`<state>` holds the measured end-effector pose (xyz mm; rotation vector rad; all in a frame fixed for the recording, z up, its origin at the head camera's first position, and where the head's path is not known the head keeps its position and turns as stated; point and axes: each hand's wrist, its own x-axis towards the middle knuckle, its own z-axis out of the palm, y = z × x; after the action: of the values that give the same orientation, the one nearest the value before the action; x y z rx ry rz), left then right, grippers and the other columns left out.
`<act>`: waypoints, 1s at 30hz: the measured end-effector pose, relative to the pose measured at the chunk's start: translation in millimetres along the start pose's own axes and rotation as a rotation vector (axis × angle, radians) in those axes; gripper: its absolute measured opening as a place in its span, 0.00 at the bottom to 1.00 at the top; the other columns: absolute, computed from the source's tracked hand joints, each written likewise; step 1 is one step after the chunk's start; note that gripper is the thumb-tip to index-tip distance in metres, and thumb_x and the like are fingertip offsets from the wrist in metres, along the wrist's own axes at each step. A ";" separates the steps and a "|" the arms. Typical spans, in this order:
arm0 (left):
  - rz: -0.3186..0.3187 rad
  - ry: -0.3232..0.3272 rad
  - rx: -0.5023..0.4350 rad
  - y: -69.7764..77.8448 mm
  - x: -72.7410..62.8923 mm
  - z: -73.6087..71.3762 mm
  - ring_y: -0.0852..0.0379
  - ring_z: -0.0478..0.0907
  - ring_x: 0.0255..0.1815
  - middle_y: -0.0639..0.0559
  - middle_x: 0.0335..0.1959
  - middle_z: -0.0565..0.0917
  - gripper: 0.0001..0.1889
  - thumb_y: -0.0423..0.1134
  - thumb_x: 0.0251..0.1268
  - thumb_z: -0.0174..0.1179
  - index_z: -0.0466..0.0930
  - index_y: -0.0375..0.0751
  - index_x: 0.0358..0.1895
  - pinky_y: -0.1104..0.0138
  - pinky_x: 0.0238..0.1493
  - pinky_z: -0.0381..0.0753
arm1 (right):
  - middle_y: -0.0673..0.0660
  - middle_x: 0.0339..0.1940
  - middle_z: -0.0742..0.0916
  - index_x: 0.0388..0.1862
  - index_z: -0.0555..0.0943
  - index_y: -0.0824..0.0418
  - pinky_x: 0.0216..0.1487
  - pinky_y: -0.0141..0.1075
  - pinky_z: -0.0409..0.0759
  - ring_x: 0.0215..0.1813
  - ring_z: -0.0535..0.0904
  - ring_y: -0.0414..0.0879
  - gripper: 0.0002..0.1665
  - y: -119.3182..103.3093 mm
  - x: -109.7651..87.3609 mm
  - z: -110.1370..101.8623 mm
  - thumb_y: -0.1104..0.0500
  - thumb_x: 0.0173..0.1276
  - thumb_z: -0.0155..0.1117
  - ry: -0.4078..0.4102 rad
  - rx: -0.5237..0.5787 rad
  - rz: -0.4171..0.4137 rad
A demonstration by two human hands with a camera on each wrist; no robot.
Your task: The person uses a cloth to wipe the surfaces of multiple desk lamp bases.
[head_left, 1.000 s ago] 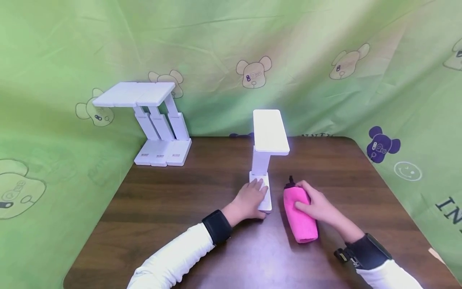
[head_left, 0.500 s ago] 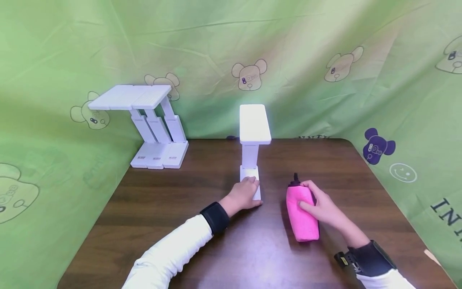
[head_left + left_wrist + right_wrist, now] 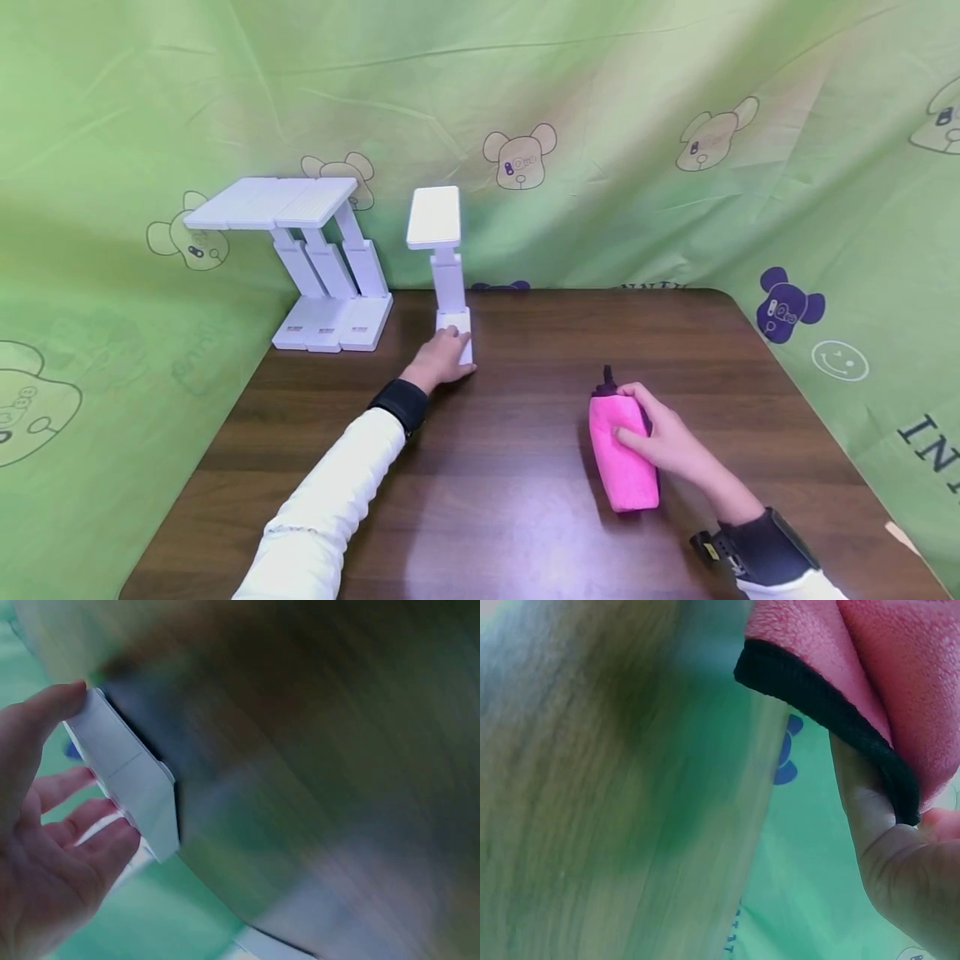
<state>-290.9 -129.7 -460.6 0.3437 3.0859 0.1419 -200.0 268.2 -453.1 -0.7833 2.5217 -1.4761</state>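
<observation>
A white desk lamp [image 3: 449, 283] with a flat rectangular head stands upright left of the table's middle. My left hand [image 3: 441, 360] grips its base; in the left wrist view the thumb is at one end of the base [image 3: 124, 761] and the fingers lie along its side. Whether the base touches the table I cannot tell. My right hand [image 3: 670, 439] holds a folded pink cloth [image 3: 622, 457] with a dark loop at its top. Close up in the right wrist view, the cloth [image 3: 922, 690] looks fleecy with black edging, the fingers partly hidden by it.
Three matching white lamps [image 3: 322, 323] stand side by side at the back left, just left of the held lamp. The dark wooden table [image 3: 517, 500] meets a green printed curtain [image 3: 600, 225] at the back and sides.
The left hand has carried or slid the lamp left and toward the back, nearer to the row of lamps. The right hand still holds the cloth in nearly the same place.
</observation>
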 end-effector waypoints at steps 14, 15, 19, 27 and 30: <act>-0.128 0.067 0.017 -84.5 -12.7 -4.6 0.36 0.63 0.74 0.36 0.64 0.76 0.29 0.56 0.67 0.66 0.75 0.34 0.58 0.44 0.72 0.64 | 0.61 0.39 0.81 0.62 0.68 0.62 0.26 0.39 0.81 0.32 0.80 0.41 0.29 -0.8 -0.4 11.3 0.67 0.66 0.69 -0.024 0.002 -0.006; -0.127 0.077 0.013 -88.0 -14.0 -4.6 0.34 0.60 0.76 0.36 0.66 0.75 0.29 0.55 0.67 0.66 0.75 0.34 0.58 0.42 0.72 0.63 | 0.60 0.39 0.81 0.62 0.68 0.62 0.25 0.39 0.81 0.31 0.80 0.40 0.29 -1.2 -0.3 12.1 0.67 0.66 0.70 -0.023 -0.001 -0.009; -0.136 0.092 -0.005 -102.2 -18.7 -6.3 0.31 0.55 0.78 0.35 0.72 0.69 0.29 0.54 0.67 0.66 0.75 0.34 0.59 0.39 0.72 0.62 | 0.59 0.38 0.81 0.61 0.69 0.61 0.25 0.38 0.81 0.31 0.79 0.39 0.29 -3.9 0.4 15.1 0.67 0.65 0.70 -0.014 -0.018 -0.019; -0.191 0.057 -0.089 -114.3 -26.0 -8.2 0.22 0.55 0.75 0.23 0.73 0.62 0.33 0.55 0.70 0.63 0.69 0.39 0.69 0.37 0.71 0.61 | 0.58 0.37 0.81 0.61 0.69 0.62 0.26 0.37 0.80 0.32 0.78 0.38 0.28 -6.8 3.5 20.3 0.68 0.65 0.70 -0.018 -0.027 -0.044; -0.199 0.041 -0.112 -116.9 -27.1 -7.9 0.21 0.56 0.73 0.21 0.73 0.61 0.34 0.55 0.72 0.62 0.67 0.40 0.72 0.39 0.72 0.61 | 0.58 0.38 0.81 0.61 0.69 0.62 0.26 0.37 0.80 0.31 0.78 0.38 0.29 -6.8 5.2 22.2 0.68 0.65 0.70 -0.026 -0.024 -0.045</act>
<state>-290.3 -250.0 -463.1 0.0289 3.1114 0.3165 -194.1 245.7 -458.1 -0.8627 2.5230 -1.4420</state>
